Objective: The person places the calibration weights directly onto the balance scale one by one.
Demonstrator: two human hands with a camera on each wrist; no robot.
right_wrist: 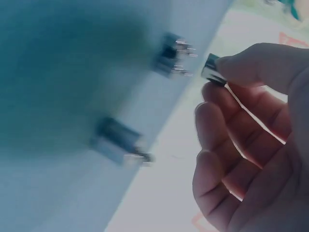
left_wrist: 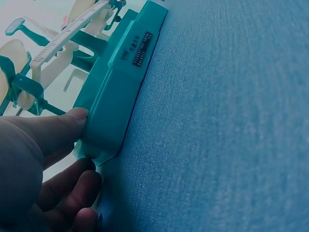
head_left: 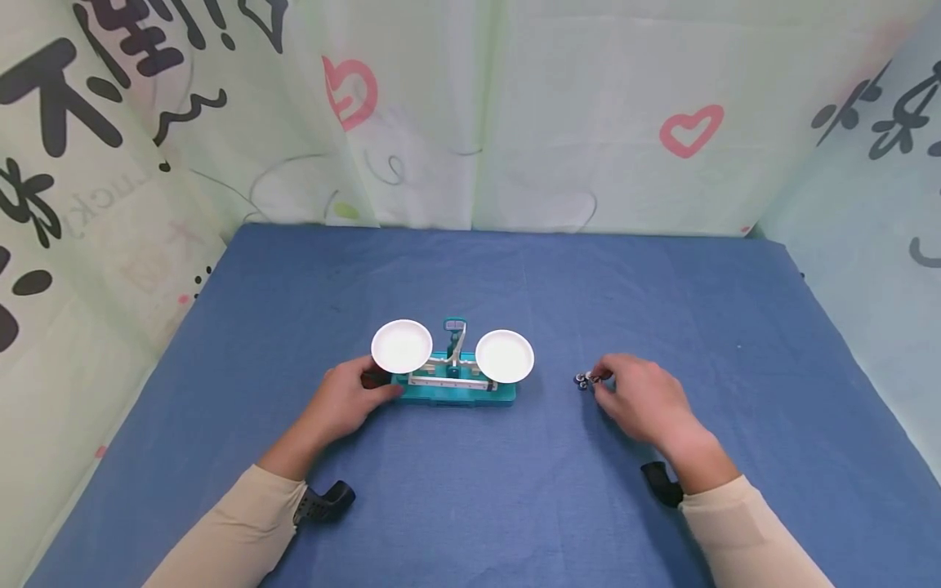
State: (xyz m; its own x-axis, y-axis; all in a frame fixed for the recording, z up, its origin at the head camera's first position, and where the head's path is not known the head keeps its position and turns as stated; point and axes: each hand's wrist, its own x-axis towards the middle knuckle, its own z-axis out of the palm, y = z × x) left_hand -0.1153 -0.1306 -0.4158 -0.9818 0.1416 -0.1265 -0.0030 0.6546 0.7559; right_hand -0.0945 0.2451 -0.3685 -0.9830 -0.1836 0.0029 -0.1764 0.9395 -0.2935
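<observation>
The left hand's grip pinches the left end of a teal scale on the blue worktop. Right of it sit small weights; just beside them, the right hand's grip pinches a metal weight.

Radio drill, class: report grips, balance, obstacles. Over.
Left grip holding teal balance at left end. Right grip pinching small metallic piece. Balance upright, both pans bare. Possible snag: similar pieces close by.
</observation>
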